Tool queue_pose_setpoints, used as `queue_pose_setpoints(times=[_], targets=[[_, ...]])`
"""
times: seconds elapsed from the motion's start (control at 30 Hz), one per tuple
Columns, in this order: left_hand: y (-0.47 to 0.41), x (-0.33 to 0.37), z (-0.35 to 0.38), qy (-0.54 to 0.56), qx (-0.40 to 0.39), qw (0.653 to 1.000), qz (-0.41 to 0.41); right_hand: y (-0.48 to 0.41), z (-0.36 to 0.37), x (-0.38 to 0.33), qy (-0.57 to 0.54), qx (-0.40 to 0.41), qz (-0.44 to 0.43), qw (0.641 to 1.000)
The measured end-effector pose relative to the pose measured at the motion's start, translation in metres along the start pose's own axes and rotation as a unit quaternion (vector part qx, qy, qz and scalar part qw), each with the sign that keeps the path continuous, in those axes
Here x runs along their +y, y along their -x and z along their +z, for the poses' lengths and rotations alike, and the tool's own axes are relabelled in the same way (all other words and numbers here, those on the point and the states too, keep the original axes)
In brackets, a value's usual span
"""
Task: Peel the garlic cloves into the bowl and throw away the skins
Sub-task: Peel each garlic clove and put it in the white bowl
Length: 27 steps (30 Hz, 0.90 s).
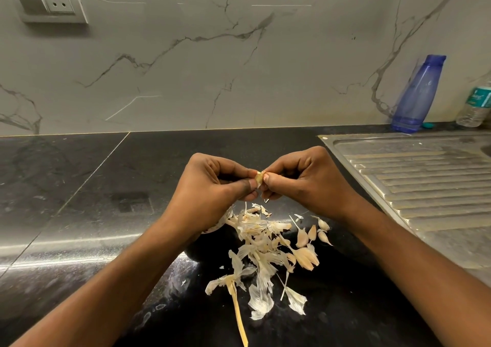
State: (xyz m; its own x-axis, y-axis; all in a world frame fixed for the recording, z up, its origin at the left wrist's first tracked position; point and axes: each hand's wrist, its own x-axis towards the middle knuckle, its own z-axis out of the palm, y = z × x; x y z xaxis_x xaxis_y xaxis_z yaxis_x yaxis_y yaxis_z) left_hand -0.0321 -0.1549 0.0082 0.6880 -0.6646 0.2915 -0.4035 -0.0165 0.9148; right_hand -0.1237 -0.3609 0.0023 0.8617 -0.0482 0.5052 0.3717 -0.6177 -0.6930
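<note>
Both hands meet above the black counter around one small garlic clove (259, 178). My left hand (212, 184) pinches the clove between thumb and fingers. My right hand (305, 180) pinches its papery tip from the other side. Below them lies a heap of loose garlic skins (261, 251) with a long dry stalk (237, 309). Several unpeeled cloves (309, 236) lie at the heap's right side. A dark bowl (196, 251) sits under my left forearm and is mostly hidden; its contents cannot be seen.
A steel sink drainboard (414, 176) runs along the right. A blue plastic bottle (418, 94) and a clear water bottle (475, 105) stand against the marble wall at the back right. A wall socket (50, 0) is at upper left.
</note>
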Motion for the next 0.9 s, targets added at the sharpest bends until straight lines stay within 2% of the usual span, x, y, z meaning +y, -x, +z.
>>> queue_pose_setpoints(times=[0.3,0.57,0.9], targets=[[0.0008,0.0072,-0.0004,0.114,-0.025,0.993,-0.021,-0.0006,0.0002,-0.0014,-0.034,0.042,0.014,0.998],[0.0000,0.0062,-0.0006,0.076,-0.050,0.996,0.002,-0.0021,-0.0018,-0.0021,-0.032,0.039,0.022,0.998],[0.0017,0.0088,0.0002,0.129,-0.057,0.990,-0.019,-0.0030,-0.0054,-0.0035,-0.031,0.040,0.013,0.999]])
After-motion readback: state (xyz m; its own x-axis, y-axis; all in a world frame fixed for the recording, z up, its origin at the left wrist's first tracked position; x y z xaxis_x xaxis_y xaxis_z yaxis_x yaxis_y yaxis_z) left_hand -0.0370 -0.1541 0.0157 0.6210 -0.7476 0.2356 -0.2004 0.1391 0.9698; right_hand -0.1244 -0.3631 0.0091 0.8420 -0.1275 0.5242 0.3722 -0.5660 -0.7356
